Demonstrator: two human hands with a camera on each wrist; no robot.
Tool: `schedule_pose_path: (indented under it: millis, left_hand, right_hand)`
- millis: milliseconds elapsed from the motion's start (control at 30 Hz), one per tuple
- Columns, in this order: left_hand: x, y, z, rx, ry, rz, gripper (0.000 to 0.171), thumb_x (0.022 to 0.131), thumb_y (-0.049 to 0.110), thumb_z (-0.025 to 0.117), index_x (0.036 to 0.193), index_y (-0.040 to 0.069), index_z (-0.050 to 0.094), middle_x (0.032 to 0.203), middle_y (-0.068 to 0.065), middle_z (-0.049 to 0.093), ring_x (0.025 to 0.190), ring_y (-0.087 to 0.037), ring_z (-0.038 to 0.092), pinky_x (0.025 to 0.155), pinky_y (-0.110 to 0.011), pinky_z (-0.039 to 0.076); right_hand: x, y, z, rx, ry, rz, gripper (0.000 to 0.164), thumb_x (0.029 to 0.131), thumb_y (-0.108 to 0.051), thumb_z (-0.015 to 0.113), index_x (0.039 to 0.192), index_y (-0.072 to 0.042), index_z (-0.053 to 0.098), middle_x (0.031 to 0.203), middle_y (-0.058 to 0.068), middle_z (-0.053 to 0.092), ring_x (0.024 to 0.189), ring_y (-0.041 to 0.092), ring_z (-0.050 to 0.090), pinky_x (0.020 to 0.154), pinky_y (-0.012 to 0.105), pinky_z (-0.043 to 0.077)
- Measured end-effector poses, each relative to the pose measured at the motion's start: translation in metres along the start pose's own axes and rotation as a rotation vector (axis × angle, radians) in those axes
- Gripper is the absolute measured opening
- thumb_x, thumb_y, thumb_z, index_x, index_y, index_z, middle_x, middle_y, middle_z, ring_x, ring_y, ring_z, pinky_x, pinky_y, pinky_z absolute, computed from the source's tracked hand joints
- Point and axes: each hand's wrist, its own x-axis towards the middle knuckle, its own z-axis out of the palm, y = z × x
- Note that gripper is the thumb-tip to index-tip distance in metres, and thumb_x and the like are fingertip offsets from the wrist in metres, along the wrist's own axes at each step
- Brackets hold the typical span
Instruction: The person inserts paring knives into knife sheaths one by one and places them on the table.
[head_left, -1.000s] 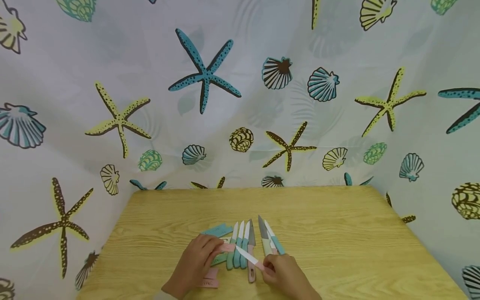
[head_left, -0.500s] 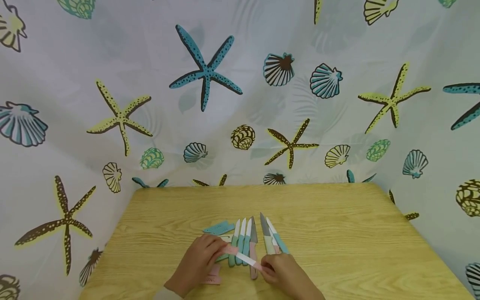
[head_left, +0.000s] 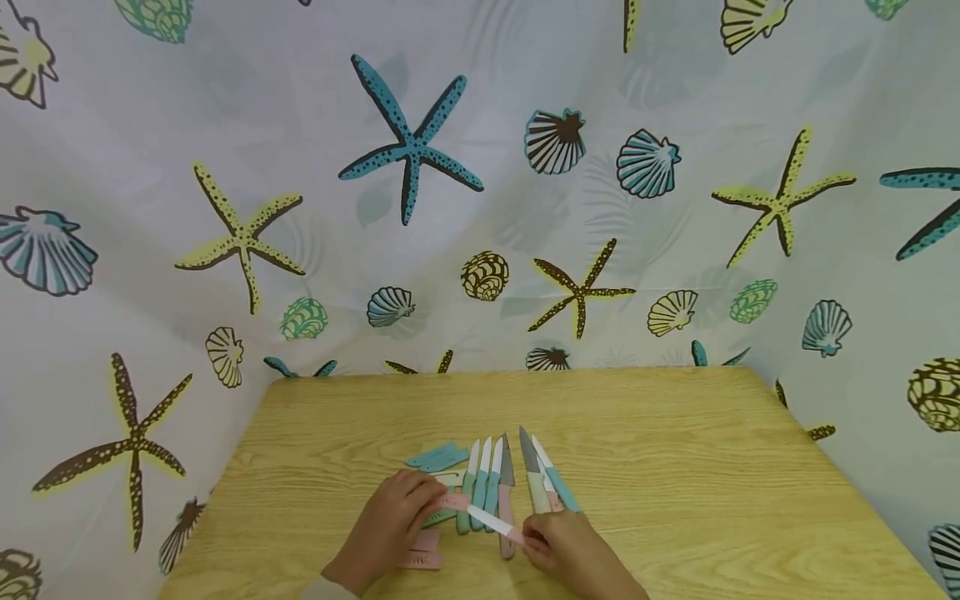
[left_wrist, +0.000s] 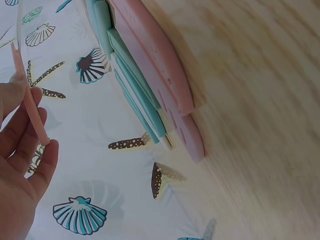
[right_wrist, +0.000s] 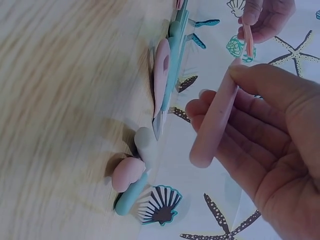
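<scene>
My left hand (head_left: 392, 523) pinches a pink blade sheath (head_left: 454, 502) between thumb and fingers, raised above the table; in the left wrist view the sheath (left_wrist: 33, 110) appears edge-on. My right hand (head_left: 573, 543) grips the pink handle (right_wrist: 216, 122) of a small knife with a white blade (head_left: 489, 520). The blade points left and its tip is at the sheath's mouth; whether the tip is inside, I cannot tell. Under the two hands lies a row of knives: a green-handled one (head_left: 464, 508), two blue-handled ones and a pink-handled one (head_left: 506, 525) with a grey blade.
Right of the row lie a cream-handled knife (head_left: 537, 492), a blue-handled knife (head_left: 564, 489) and a pink handle (right_wrist: 127, 174). Blue sheaths (head_left: 438, 457), a cream sheath (head_left: 450, 477), a green sheath (head_left: 440, 517) and pink sheaths (head_left: 423, 557) lie left on the wooden table (head_left: 675, 467). Patterned cloth (head_left: 495, 208) surrounds it.
One second ago the bare blade tip was beside the sheath's mouth. Half a second ago less blade showed, with sheath and knife in line; now more blade shows again.
</scene>
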Motion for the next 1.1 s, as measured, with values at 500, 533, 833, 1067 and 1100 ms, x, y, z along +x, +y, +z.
schedule_pose_path:
  millis: [500,533,833,1067,1100]
  left_hand:
    - [-0.0017,0.0,0.0015,0.011,-0.018,0.012,0.021,0.082,0.014,0.075,0.103,0.016,0.07,0.099,0.007,0.061,0.091,-0.009,0.057,0.076,-0.028,0.053]
    - [-0.0018,0.0,0.0017,0.008,-0.019,0.01,0.021,0.083,0.014,0.074,0.103,0.016,0.07,0.099,0.007,0.061,0.091,-0.009,0.057,0.075,-0.028,0.053]
    - [-0.0028,0.0016,0.0025,0.01,-0.031,0.025,0.022,0.08,0.014,0.076,0.101,0.017,0.07,0.096,0.007,0.06,0.087,-0.008,0.057,0.075,-0.027,0.054]
    - [-0.0045,0.0022,0.0048,0.031,-0.055,0.021,0.019,0.082,0.016,0.074,0.101,0.017,0.069,0.098,0.007,0.06,0.089,-0.009,0.058,0.076,-0.027,0.053]
    - [-0.0048,0.0026,0.0046,0.033,-0.058,0.021,0.019,0.083,0.016,0.074,0.101,0.017,0.069,0.098,0.007,0.06,0.089,-0.009,0.058,0.074,-0.026,0.053]
  right_hand:
    - [-0.001,-0.0011,0.0029,-0.011,0.011,0.02,0.016,0.087,-0.012,0.07,0.072,-0.012,0.066,0.059,-0.015,0.048,0.05,-0.006,0.035,0.044,0.012,0.036]
    - [-0.0011,-0.0013,0.0029,-0.016,0.015,0.018,0.017,0.087,-0.012,0.07,0.071,-0.012,0.065,0.059,-0.016,0.048,0.049,-0.006,0.034,0.044,0.012,0.035]
    - [-0.0033,-0.0026,0.0025,-0.04,0.044,-0.006,0.023,0.09,-0.018,0.069,0.068,-0.014,0.061,0.057,-0.016,0.042,0.049,-0.006,0.031,0.043,0.011,0.032]
    - [-0.0044,-0.0015,0.0046,-0.079,0.073,-0.039,0.024,0.088,-0.014,0.07,0.067,-0.014,0.059,0.056,-0.016,0.038,0.048,-0.007,0.028,0.042,0.009,0.029]
    - [-0.0043,-0.0013,0.0051,-0.081,0.074,-0.041,0.025,0.088,-0.014,0.07,0.066,-0.014,0.059,0.056,-0.016,0.037,0.048,-0.007,0.027,0.042,0.009,0.028]
